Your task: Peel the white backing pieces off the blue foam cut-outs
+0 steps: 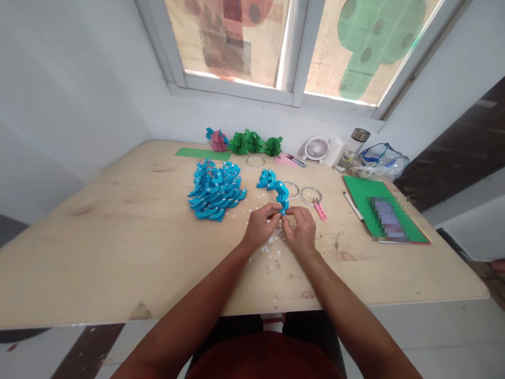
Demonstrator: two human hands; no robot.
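Note:
A curved chain of blue paper pieces (pixel 281 190) runs back from my fingertips and bends to the left on the table. My left hand (pixel 260 226) pinches its near end from the left, and my right hand (pixel 301 229) pinches the same end from the right. The fingertips of both hands nearly meet there. Left of my hands lies a large pile of blue paper pieces (pixel 215 190) with small white squares on them. Small white bits (pixel 270 247) are scattered on the wood below and between my hands.
Rolls of tape (pixel 311 196) and pink-handled scissors (pixel 320 210) lie right of the chain. Green paper sheets (pixel 357 192) and a marker (pixel 352 206) are farther right. Along the wall stand green paper shapes (pixel 252 142), a small fan (pixel 316 149) and a bottle (pixel 353 149).

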